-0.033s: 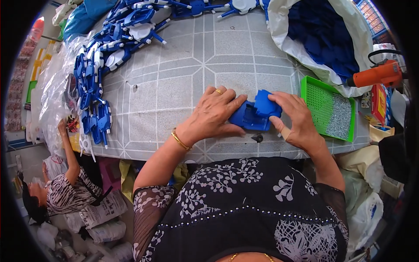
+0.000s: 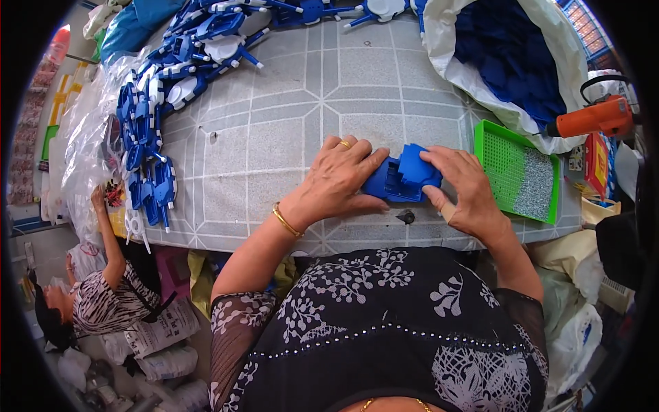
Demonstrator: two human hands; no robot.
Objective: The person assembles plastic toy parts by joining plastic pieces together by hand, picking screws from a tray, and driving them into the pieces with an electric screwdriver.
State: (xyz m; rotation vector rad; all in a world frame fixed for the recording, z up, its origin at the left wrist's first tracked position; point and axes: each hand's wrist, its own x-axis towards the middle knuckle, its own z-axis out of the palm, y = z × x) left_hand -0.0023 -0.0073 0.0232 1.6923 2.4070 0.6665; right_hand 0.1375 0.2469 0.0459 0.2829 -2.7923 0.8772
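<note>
Just right of the table's middle, my left hand (image 2: 338, 180) grips a blue plastic housing (image 2: 377, 182) by its left end, thumb along the near side. A hollow with inner ribs shows in the housing. My right hand (image 2: 465, 184) pinches a smaller blue plastic cover (image 2: 417, 165) between thumb and fingers, tilted over the housing's right end. Whether the two parts touch is hard to tell. A band of tape or plaster wraps my right thumb. A small black piece (image 2: 407, 217) lies on the table just below the parts.
A green tray (image 2: 478, 147) of small metal bits stands right of my right hand. Behind it are a white sack (image 2: 439, 41) of blue parts and an orange power screwdriver (image 2: 594, 121). Blue-and-white assemblies (image 2: 147, 137) line the left and far edges. Another person (image 2: 103, 302) sits at the left.
The blue cover in my right hand has tipped slightly lower and left over the housing. My hands have barely moved otherwise.
</note>
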